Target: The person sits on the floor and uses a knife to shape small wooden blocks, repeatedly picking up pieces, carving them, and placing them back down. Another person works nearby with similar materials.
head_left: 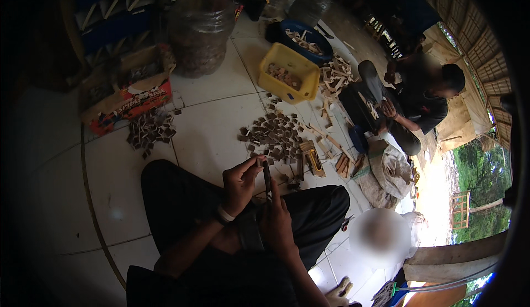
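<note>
My left hand [238, 188], with a light band on its wrist, is raised above my crossed legs. Its thumb and fingers pinch a small piece, too small and dark to name, against the upper part of a dark narrow strip-like tool [267, 175]. Below it, my right hand [275, 224] is wrapped around the lower end of this tool, which stands nearly upright. Just beyond my hands, a pile of small dark square pieces [276, 133] with pale edges lies on the white tiles. Beside that pile sits a small yellow-sided box [313, 159].
A second pile of square pieces [150, 131] lies by an open carton [130, 94]. Further off stand a yellow tub [264, 67], a blue basin [327, 50] and a large clear bag [200, 36]. Wood sticks [338, 76] and a co-worker [425, 97] are at right; another person [381, 235] is nearer.
</note>
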`<action>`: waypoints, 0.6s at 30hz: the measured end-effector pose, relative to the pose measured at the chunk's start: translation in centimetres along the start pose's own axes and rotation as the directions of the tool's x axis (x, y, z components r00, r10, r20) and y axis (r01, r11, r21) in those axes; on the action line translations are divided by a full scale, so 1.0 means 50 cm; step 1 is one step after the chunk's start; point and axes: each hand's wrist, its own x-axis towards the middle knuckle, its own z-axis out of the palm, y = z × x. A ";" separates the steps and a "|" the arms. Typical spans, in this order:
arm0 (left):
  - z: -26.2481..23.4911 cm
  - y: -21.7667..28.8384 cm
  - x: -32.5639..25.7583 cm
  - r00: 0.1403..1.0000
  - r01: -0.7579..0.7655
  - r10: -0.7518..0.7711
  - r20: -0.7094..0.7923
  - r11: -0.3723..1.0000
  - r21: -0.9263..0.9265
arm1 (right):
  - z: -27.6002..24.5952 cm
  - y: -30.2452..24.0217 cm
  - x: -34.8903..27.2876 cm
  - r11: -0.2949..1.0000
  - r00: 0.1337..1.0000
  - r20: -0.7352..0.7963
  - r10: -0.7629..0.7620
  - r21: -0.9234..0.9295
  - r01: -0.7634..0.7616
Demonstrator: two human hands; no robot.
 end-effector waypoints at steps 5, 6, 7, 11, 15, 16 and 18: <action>0.003 -0.005 0.017 0.994 0.113 -0.111 0.024 0.977 -0.179 | 0.005 0.005 -0.004 0.997 0.995 -0.094 -0.039 0.062 0.045; 0.001 -0.002 0.023 0.989 0.150 -0.146 0.035 0.951 -0.271 | 0.004 0.004 -0.007 0.998 0.995 -0.098 0.007 0.059 -0.001; -0.006 0.003 0.029 0.978 0.209 -0.203 0.052 0.932 -0.296 | -0.001 0.003 -0.008 0.999 0.988 -0.147 -0.036 0.010 0.038; -0.048 0.034 0.052 0.892 0.450 -0.419 0.168 0.791 -0.415 | -0.058 0.012 -0.004 0.999 0.970 -0.239 -0.033 -0.007 0.032; -0.063 0.057 0.063 0.831 0.556 -0.492 0.260 0.718 -0.419 | -0.111 0.035 -0.003 0.993 0.987 -0.118 -0.111 -0.041 0.107; -0.065 0.061 0.062 0.816 0.578 -0.508 0.276 0.701 -0.418 | -0.114 0.041 -0.007 0.987 0.982 -0.100 -0.160 -0.045 0.157; -0.062 0.067 0.058 0.815 0.579 -0.494 0.304 0.717 -0.388 | -0.104 0.050 -0.010 0.993 0.992 -0.045 -0.121 -0.008 0.121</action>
